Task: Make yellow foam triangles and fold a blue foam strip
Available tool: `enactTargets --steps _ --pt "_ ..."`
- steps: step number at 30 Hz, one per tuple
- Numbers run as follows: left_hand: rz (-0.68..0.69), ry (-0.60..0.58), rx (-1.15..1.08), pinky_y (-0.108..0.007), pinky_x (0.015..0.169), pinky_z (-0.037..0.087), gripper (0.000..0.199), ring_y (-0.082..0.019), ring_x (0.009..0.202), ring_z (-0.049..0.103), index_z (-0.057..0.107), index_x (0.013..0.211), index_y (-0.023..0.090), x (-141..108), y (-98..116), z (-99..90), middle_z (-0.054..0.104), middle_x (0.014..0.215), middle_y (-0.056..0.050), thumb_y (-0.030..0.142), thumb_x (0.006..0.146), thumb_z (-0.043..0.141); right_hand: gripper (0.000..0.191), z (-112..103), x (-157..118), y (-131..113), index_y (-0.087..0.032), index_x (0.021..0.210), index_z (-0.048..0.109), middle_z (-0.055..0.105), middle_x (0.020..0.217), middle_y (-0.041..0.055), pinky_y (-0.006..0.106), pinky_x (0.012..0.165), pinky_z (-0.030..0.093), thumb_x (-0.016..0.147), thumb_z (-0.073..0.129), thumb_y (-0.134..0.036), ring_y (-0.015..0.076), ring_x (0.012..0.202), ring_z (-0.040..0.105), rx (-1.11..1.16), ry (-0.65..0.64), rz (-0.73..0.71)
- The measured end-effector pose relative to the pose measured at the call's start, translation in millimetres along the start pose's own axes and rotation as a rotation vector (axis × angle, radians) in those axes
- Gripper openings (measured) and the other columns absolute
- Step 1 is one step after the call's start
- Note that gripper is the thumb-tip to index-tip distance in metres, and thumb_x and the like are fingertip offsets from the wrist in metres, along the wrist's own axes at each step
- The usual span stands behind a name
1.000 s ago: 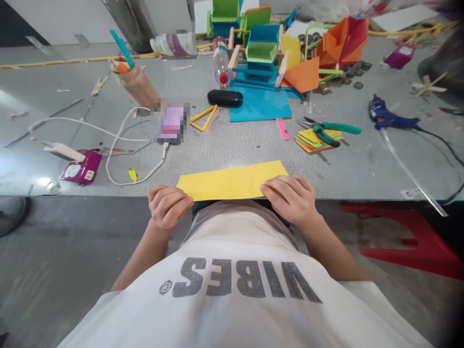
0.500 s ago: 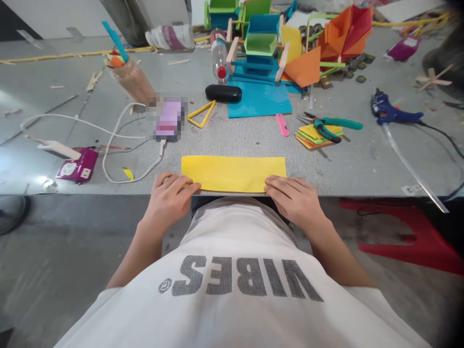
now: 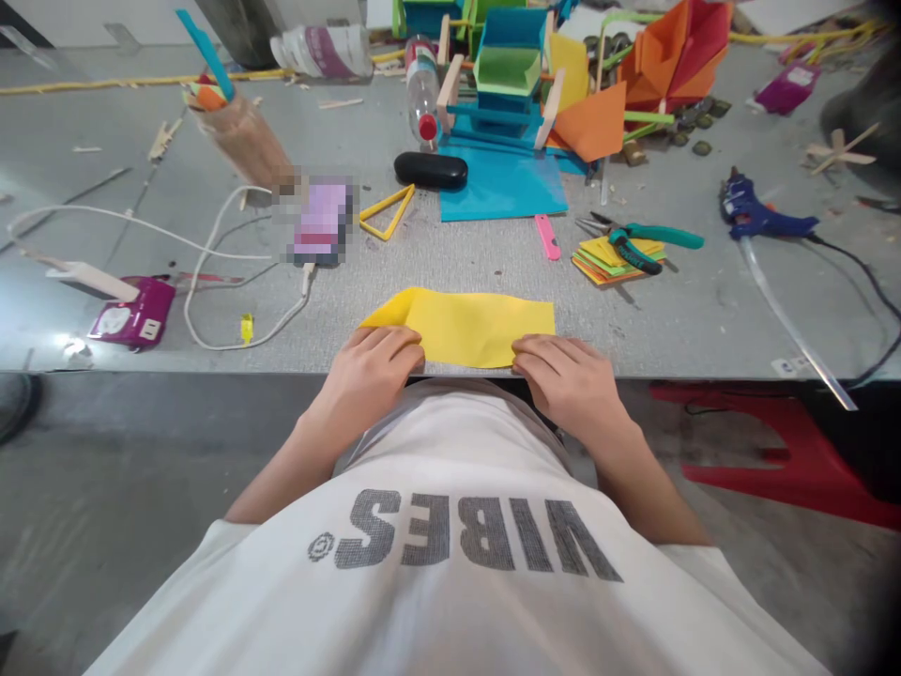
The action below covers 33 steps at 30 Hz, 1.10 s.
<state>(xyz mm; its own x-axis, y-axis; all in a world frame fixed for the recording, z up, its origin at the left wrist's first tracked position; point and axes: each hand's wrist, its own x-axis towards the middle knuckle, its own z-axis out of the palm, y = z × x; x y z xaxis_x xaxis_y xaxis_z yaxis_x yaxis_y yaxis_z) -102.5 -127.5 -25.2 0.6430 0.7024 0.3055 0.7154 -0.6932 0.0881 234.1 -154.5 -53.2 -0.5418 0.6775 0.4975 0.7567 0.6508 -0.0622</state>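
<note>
A strip of yellow paper (image 3: 471, 327) lies at the table's front edge, its left end bent up and over. My left hand (image 3: 380, 371) grips the lower left part of the strip, fingers pressed together near the fold. On the lower right corner my right hand (image 3: 567, 376) pinches the paper between thumb and fingers. Beyond the strip are a yellow triangular frame (image 3: 387, 213), a pink cutter (image 3: 547, 238) and a black case (image 3: 431, 171).
Pliers (image 3: 644, 244) rest on a pile of coloured paper (image 3: 605, 261). A blue glue gun (image 3: 764, 211) lies right; a phone (image 3: 322, 221) with its cable lies left. Paper models (image 3: 507, 84) and a bottle (image 3: 422, 94) stand behind. A red stool (image 3: 788, 451) is below.
My left hand has moved right along the strip, and the paper's left end has bent from flat to folded over. My right hand has stayed at its corner.
</note>
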Motion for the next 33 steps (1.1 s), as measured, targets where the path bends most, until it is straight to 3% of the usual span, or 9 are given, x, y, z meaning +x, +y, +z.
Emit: enactTargets --steps 3,7,14,20,25,33 --pt "-0.047 -0.07 -0.005 -0.049 0.094 0.056 0.018 -0.031 0.101 0.074 0.08 0.118 0.025 3.3 -1.2 -4.1 0.08 0.109 -0.011 0.035 0.113 0.066 0.02 -1.7 1.8 0.2 -0.023 0.106 0.08 0.088 0.122 0.0072 0.04 0.09 0.054 0.109 0.064 -0.012 0.0253 0.112 0.08 0.017 -0.047 0.05" --pt "-0.051 -0.105 0.016 -0.051 0.092 0.053 0.026 -0.032 0.096 0.068 0.081 0.104 0.025 6.2 -0.3 -6.2 0.073 0.097 -0.012 0.048 0.109 0.072 0.021 -2.3 2.5 0.8 -0.023 0.105 0.079 0.087 0.121 0.0079 0.041 0.09 0.053 0.109 0.062 -0.012 0.0259 0.11 0.078 0.02 -0.061 0.067" --pt "-0.068 -0.08 -0.113 -0.052 0.1 0.055 0.016 -0.031 0.11 0.069 0.08 0.103 0.024 1.7 4.2 -4.6 0.077 0.113 -0.011 0.029 0.112 0.067 0.021 -4.8 -0.2 2.3 -0.022 0.104 0.077 0.085 0.116 0.0082 0.041 0.09 0.05 0.11 0.06 -0.011 0.0262 0.107 0.074 -0.008 -0.049 0.073" --pt "-0.108 -0.058 -0.149 -0.052 0.1 0.055 0.02 -0.03 0.107 0.071 0.08 0.1 0.023 0.4 5.4 -3.3 0.08 0.109 -0.01 0.028 0.113 0.065 0.021 -7.0 0.8 4.8 -0.023 0.096 0.074 0.077 0.1 0.0079 0.043 0.086 0.042 0.111 0.061 -0.017 0.0266 0.096 0.064 -0.022 -0.111 0.144" --pt "-0.198 -0.052 -0.25 -0.049 0.098 0.055 0.02 -0.028 0.106 0.074 0.076 0.095 0.023 0.4 2.6 -4.1 0.082 0.112 -0.007 0.026 0.112 0.066 0.023 -5.5 2.6 7.6 -0.023 0.097 0.073 0.074 0.097 0.0087 0.044 0.085 0.038 0.114 0.057 -0.024 0.0283 0.096 0.062 0.004 -0.157 0.188" --pt "-0.32 -0.021 -0.201 -0.05 0.093 0.052 0.023 -0.029 0.106 0.069 0.073 0.091 0.023 -3.1 -3.3 1.9 0.078 0.113 -0.009 0.032 0.111 0.068 0.024 -4.7 4.5 11.4 -0.024 0.095 0.069 0.074 0.096 0.008 0.045 0.088 0.035 0.115 0.054 -0.029 0.0288 0.096 0.061 0.052 -0.181 0.293"
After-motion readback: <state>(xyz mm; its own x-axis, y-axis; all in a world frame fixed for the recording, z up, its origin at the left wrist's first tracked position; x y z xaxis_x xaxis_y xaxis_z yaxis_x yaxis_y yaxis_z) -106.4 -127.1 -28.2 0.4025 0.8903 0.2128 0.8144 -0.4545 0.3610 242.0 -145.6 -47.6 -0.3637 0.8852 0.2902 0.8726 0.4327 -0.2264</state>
